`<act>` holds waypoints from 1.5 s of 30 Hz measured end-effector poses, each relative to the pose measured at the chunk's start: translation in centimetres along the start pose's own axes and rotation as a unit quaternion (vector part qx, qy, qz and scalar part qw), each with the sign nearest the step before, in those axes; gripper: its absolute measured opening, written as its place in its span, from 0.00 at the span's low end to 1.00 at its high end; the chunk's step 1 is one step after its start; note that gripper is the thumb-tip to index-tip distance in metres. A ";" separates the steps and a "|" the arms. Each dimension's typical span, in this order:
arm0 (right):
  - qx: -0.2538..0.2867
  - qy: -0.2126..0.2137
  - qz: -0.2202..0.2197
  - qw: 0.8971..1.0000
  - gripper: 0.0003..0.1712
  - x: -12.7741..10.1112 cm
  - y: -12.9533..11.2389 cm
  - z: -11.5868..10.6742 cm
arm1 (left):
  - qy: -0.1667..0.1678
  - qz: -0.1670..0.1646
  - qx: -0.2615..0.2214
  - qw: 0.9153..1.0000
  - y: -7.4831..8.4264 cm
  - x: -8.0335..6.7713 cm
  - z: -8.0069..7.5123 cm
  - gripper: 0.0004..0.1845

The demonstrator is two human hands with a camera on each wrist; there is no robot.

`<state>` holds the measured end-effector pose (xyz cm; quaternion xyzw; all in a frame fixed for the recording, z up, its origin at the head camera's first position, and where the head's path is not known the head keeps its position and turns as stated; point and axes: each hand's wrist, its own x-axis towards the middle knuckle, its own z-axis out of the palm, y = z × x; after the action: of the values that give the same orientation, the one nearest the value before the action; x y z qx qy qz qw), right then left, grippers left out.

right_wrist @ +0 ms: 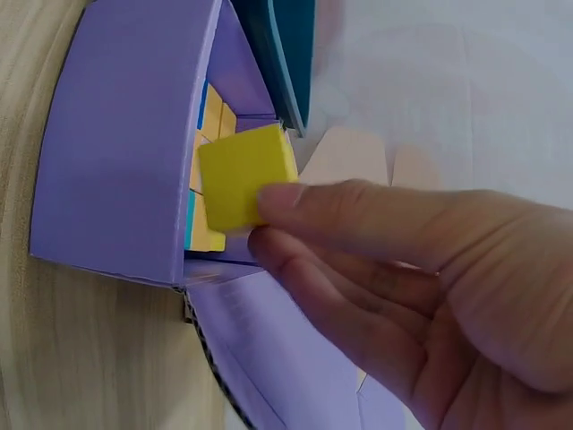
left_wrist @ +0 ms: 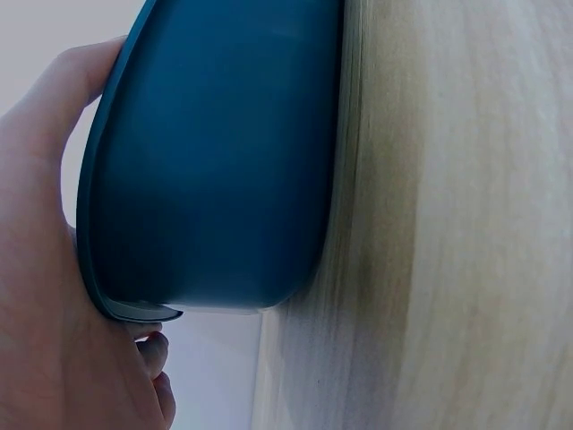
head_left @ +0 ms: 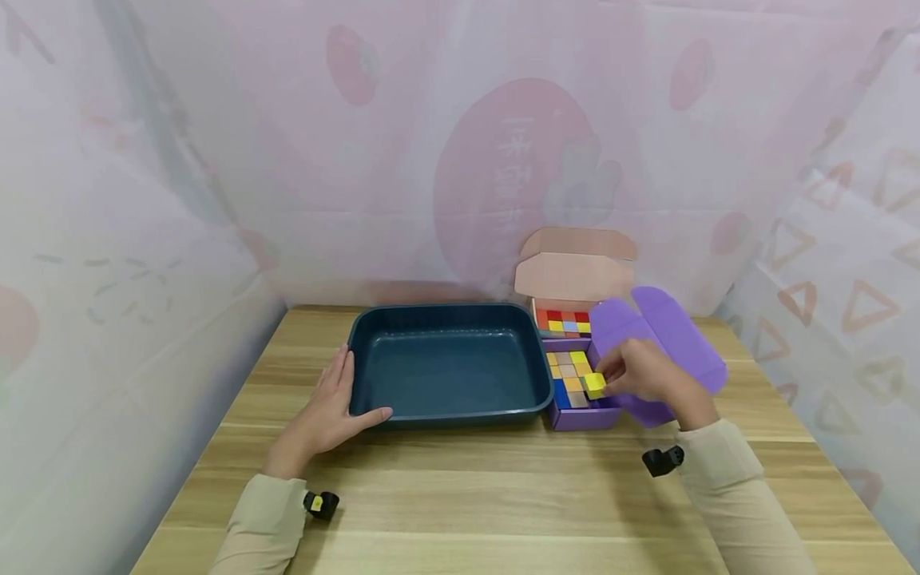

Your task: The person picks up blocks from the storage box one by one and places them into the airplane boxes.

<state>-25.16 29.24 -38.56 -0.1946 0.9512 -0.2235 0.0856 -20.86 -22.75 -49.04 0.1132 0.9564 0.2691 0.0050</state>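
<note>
My right hand point(head_left: 638, 371) pinches a yellow cube block point(head_left: 594, 386) between thumb and fingers, just above the purple box point(head_left: 584, 420). In the right wrist view the yellow block point(right_wrist: 246, 177) is tilted at the box's opening. Wooden-coloured, yellow and blue blocks point(head_left: 567, 371) lie in rows inside that box. My left hand point(head_left: 325, 407) rests on the near left corner of a dark teal tray point(head_left: 449, 417). Its fingers lie along the left side and its thumb reaches over the front rim. The left wrist view shows the tray's outer wall point(left_wrist: 215, 161) beside this hand.
Behind the purple box stands an open pink box point(head_left: 575, 277) with red, yellow, orange and light blue blocks point(head_left: 564, 321). The purple lid point(head_left: 679, 343) spreads out to the right. A wood-grain table point(head_left: 489, 495) carries everything, with pale printed curtains point(head_left: 402, 160) around it.
</note>
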 end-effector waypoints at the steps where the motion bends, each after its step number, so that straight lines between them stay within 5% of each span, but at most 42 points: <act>1: -0.010 -0.002 0.006 1.000 0.13 0.1 0.0 0.1 | 0.000 0.000 0.000 1.000 0.0 0.0 0.0 0.70; 22: -0.123 -0.045 0.040 0.991 0.06 0.8 -1.7 2.0 | -0.003 -0.007 0.000 1.000 0.4 -0.7 0.0 0.70; 28: -0.164 -0.034 0.045 0.985 0.19 1.3 -2.4 2.8 | -0.005 -0.013 0.001 1.000 0.4 -0.9 -0.2 0.70; 35: -0.213 -0.018 0.079 0.974 0.05 1.8 -2.9 3.7 | -0.006 -0.015 0.001 1.000 0.7 -1.0 -0.2 0.71; 45: -0.240 -0.001 0.123 0.963 0.05 1.6 -3.0 4.8 | -0.007 -0.005 -0.001 1.000 1.0 -0.5 0.3 0.70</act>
<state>-24.43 24.16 -41.56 -0.0910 0.9935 0.0235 0.0646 -20.09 -21.87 -48.84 0.1099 0.9568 0.2690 0.0131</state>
